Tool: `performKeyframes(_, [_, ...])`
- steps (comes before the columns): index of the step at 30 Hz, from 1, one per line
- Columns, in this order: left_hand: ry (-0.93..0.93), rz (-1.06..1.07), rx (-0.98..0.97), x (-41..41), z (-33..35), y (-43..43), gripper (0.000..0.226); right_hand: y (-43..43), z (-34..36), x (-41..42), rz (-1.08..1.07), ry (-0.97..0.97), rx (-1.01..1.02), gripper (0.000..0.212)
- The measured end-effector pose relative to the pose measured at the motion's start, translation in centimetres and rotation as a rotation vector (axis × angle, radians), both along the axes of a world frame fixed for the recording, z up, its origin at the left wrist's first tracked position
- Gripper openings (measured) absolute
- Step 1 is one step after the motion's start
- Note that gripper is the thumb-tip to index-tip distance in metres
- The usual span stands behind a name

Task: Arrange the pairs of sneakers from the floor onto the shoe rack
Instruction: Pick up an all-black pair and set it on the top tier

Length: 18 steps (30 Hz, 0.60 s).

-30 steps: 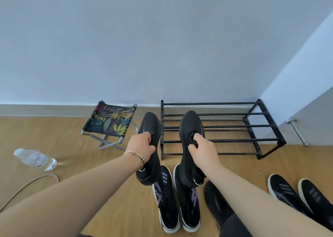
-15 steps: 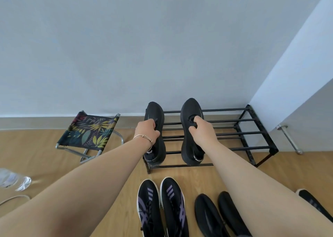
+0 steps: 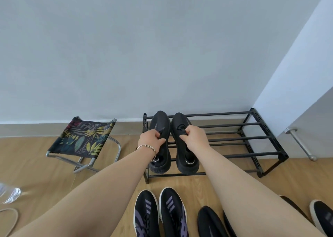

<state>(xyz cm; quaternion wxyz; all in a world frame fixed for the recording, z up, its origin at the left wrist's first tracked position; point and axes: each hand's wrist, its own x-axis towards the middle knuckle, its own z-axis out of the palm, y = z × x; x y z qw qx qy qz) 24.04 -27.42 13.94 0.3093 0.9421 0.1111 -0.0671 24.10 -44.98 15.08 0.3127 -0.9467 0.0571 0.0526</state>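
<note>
both hands are out over the black shoe rack (image 3: 252, 139) by the far wall, at its left end. the left hand (image 3: 151, 141) has its fingers pinched narrow on the tongue of the left black sneaker (image 3: 159, 127), the right hand (image 3: 192, 137) pinched the same way on the right black sneaker (image 3: 180, 123); the two shoes sit side by side on the top bars, toes to the wall, heels at the near rail. the hands hide most of the laces. down on the wooden floor, a purple-striped pair (image 3: 160, 213) is cut off at the bottom edge, and a plain black sneaker (image 3: 210, 222) to its right is half hidden by the right forearm. another shoe (image 3: 322, 213) is clipped at the far right edge. at left, a folding stool (image 3: 84, 137), and a water bottle (image 3: 9, 194) cut off by the frame.
</note>
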Motion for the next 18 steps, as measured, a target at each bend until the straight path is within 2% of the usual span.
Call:
performKeyframes(5, [-0.055, 0.088, -0.114, -1.6, -0.9, 1.5, 0.052, -1.8, -0.5, -0.5, -0.107, 0.010, 0.036, 0.038])
performKeyframes(7, [-0.022, 0.173, -0.069, -2.3, -1.4, 2.6, 0.064, -2.9, -0.6, -1.1, -0.179, 0.191, 0.004, 0.058])
performKeyframes(9, [0.116, 0.229, -0.054, -3.2, -1.9, 3.4, 0.069, -3.7, -0.7, -2.2, -0.205, 0.431, 0.032, 0.074])
performKeyframes(11, [0.294, 0.246, -0.150, -4.2, -2.2, 3.7, 0.071, -4.3, -0.9, -3.5, -0.251, 0.625, 0.210, 0.077])
performKeyframes(13, [0.419, 0.301, -0.338, -4.8, -2.4, 3.7, 0.074, -4.7, -1.4, -4.5, -0.270, 0.740, 0.511, 0.071])
performKeyframes(15, [0.460, 0.367, -0.500, -5.1, -2.4, 3.5, 0.074, -4.6, -2.1, -5.1, -0.275, 0.740, 0.707, 0.063])
performKeyframes(18, [0.433, 0.411, -0.699, -5.3, -2.7, 3.2, 0.071, -3.8, -3.2, -5.4, -0.326, 0.611, 0.787, 0.058])
